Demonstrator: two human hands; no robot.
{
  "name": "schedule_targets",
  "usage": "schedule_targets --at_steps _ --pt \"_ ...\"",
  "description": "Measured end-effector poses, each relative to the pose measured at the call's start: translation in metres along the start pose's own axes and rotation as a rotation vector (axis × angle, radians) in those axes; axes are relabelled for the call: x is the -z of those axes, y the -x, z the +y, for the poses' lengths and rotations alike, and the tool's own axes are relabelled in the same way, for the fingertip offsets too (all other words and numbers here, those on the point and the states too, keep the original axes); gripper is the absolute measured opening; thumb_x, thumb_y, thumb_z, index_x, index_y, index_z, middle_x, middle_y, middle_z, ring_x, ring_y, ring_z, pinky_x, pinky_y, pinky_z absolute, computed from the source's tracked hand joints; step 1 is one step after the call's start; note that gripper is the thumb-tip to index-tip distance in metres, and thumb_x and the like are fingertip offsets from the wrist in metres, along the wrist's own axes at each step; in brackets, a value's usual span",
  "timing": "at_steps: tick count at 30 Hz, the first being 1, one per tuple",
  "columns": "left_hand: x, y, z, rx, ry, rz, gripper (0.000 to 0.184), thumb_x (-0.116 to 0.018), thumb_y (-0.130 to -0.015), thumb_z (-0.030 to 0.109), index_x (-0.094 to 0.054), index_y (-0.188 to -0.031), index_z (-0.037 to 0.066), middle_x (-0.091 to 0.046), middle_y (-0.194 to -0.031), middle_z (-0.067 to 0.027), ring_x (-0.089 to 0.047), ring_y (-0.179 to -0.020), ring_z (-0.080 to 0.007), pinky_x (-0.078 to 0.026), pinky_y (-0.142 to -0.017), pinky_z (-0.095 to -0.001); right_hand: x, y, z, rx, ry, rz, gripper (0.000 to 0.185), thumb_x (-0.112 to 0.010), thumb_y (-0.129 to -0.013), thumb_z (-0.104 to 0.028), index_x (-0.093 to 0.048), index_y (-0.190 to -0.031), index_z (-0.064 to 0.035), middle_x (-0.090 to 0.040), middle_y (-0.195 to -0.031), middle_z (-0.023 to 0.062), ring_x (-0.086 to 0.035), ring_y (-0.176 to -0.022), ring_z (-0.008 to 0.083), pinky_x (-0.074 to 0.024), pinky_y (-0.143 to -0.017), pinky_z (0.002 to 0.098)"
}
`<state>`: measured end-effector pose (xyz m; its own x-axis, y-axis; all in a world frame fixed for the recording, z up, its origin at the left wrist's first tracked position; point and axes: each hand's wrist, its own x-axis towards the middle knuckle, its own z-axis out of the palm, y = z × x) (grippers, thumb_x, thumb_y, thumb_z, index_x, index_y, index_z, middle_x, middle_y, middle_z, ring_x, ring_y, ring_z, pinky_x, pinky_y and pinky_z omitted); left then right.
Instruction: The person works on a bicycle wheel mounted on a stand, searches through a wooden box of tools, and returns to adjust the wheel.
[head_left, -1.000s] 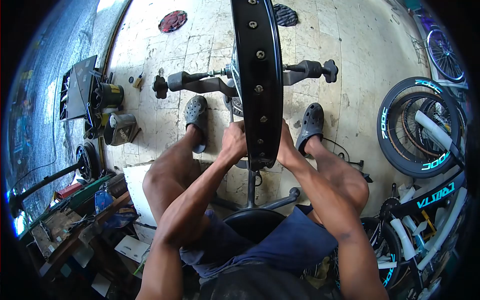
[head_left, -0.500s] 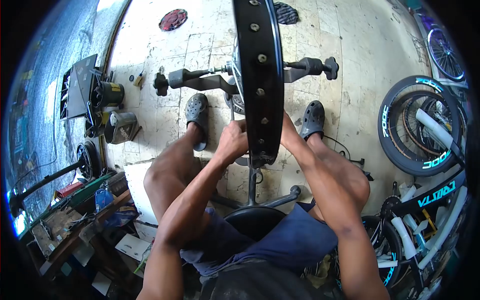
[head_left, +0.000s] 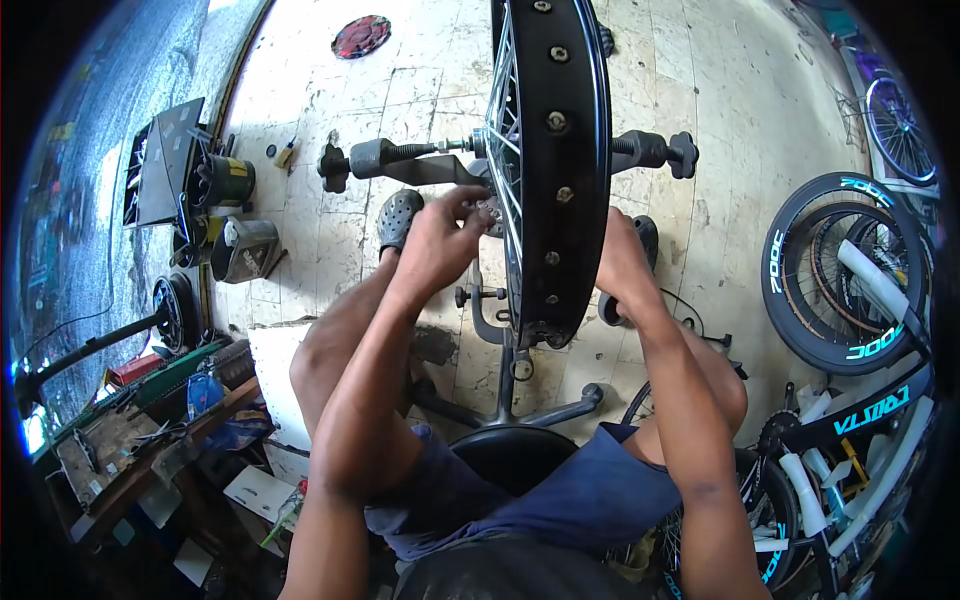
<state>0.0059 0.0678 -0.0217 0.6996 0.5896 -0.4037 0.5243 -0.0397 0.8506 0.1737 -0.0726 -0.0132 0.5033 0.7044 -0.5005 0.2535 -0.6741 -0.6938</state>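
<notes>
A black bicycle wheel rim [head_left: 562, 225], with a row of holes along its outer face, stands upright in a truing stand [head_left: 505, 370]. Thin silver spokes [head_left: 507, 130] run from its left side to the hub. My left hand [head_left: 440, 245] is beside these spokes, fingers bent and drawn together at the fingertips; whatever they pinch is too small to make out. On the other side, my right hand [head_left: 622, 262] reaches in close behind the rim, which hides its fingers. The stand's left clamp knob [head_left: 333, 168] and right clamp knob [head_left: 683, 155] flank the wheel.
Bicycle wheels [head_left: 850, 350] and a black frame [head_left: 870, 410] lie at the right. Containers [head_left: 245, 250] sit on the floor at the left, above a cluttered wooden bench [head_left: 170, 440]. A red round mat [head_left: 361, 37] lies on the tiled floor. My knees flank the stand.
My left hand has moved up and away from the lower rim to the spokes. My right hand has shifted right in view. The wheel and stand appear farther right as the view shifts.
</notes>
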Motion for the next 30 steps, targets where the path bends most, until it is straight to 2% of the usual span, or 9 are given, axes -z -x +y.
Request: schedule_targets --at_steps 2,7,11,17,24,26,27,30 --pt "0.002 -0.004 0.002 0.006 0.009 0.041 0.035 -0.053 -0.090 0.008 -0.058 -0.124 -0.001 -0.069 -0.096 -0.0143 -0.059 -0.067 -0.0176 -0.049 -0.059 -0.0300 0.003 -0.001 0.000 -0.026 -0.015 0.012 0.020 -0.062 -0.085 -0.007 -0.071 -0.102 -0.0010 -0.071 -0.082 0.0101 -0.062 -0.065 0.0216 -0.0473 -0.064 0.0333" --pt "-0.003 -0.007 -0.002 -0.140 0.038 0.037 0.046 -0.055 -0.089 0.007 -0.050 -0.135 0.001 -0.068 -0.101 -0.0169 -0.059 -0.069 -0.0185 -0.049 -0.058 -0.0298 0.005 -0.002 -0.001 -0.030 0.018 0.011 0.022 -0.063 -0.084 -0.007 -0.070 -0.104 -0.0010 -0.071 -0.082 0.0101 -0.062 -0.065 0.0214 -0.0472 -0.064 0.0337" --pt "-0.001 0.002 0.016 -0.061 0.208 -0.028 0.054 -0.057 -0.088 0.008 -0.043 -0.140 0.001 -0.068 -0.099 -0.0192 -0.060 -0.070 -0.0187 -0.050 -0.059 -0.0286 0.004 -0.001 0.003 0.015 0.081 0.028 0.021 -0.064 -0.084 -0.009 -0.070 -0.103 -0.0013 -0.072 -0.082 0.0096 -0.061 -0.064 0.0218 -0.0471 -0.063 0.0334" --pt "0.007 -0.002 0.022 0.020 0.252 -0.041 0.048 -0.057 -0.090 0.011 -0.047 -0.135 -0.003 -0.069 -0.094 -0.0190 -0.059 -0.068 -0.0177 -0.049 -0.060 -0.0264 0.001 0.001 0.006 0.105 0.022 0.060 0.022 -0.064 -0.084 -0.010 -0.070 -0.103 -0.0015 -0.071 -0.082 0.0099 -0.062 -0.066 0.0230 -0.0474 -0.064 0.0343" --pt "0.011 -0.001 0.026 -0.007 0.305 0.013 0.033 -0.054 -0.097 0.026 -0.059 -0.110 -0.004 -0.064 -0.074 -0.0104 -0.056 -0.061 -0.0135 -0.046 -0.059 -0.0238 0.000 -0.001 0.005 0.057 0.074 0.012 0.023 -0.065 -0.084 -0.013 -0.070 -0.104 -0.0015 -0.072 -0.084 0.0110 -0.062 -0.067 0.0243 -0.0480 -0.066 0.0360" --pt "0.011 -0.001 0.024 -0.045 0.340 0.054 0.034 -0.052 -0.099 0.030 -0.062 -0.101 -0.002 -0.061 -0.067 -0.0070 -0.055 -0.059 -0.0121 -0.045 -0.058 -0.0231 -0.001 -0.001 0.007 0.063 0.111 0.000 0.024 -0.065 -0.084 -0.014 -0.070 -0.104 -0.0014 -0.072 -0.085 0.0113 -0.063 -0.068 0.0248 -0.0482 -0.066 0.0365" --pt "0.011 -0.002 0.025 -0.046 0.340 0.054 0.034 -0.052 -0.099 0.030 -0.062 -0.101 -0.002 -0.061 -0.067 -0.0070 -0.055 -0.059 -0.0121 -0.045 -0.058 -0.0231 -0.001 -0.001 0.007 0.064 0.111 0.001 0.024 -0.065 -0.084 -0.014 -0.070 -0.104 -0.0014 -0.072 -0.085 0.0113 -0.063 -0.068 0.0248 -0.0482 -0.066 0.0365" --pt "0.013 -0.001 0.027 0.005 0.431 0.068 0.035 -0.051 -0.100 0.033 -0.063 -0.091 0.001 -0.056 -0.062 -0.0042 -0.053 -0.058 -0.0110 -0.043 -0.057 -0.0225 0.000 0.000 0.006 0.072 0.144 -0.014 0.025 -0.065 -0.084 -0.014 -0.070 -0.105 -0.0013 -0.072 -0.085 0.0118 -0.063 -0.069 0.0253 -0.0485 -0.067 0.0369"
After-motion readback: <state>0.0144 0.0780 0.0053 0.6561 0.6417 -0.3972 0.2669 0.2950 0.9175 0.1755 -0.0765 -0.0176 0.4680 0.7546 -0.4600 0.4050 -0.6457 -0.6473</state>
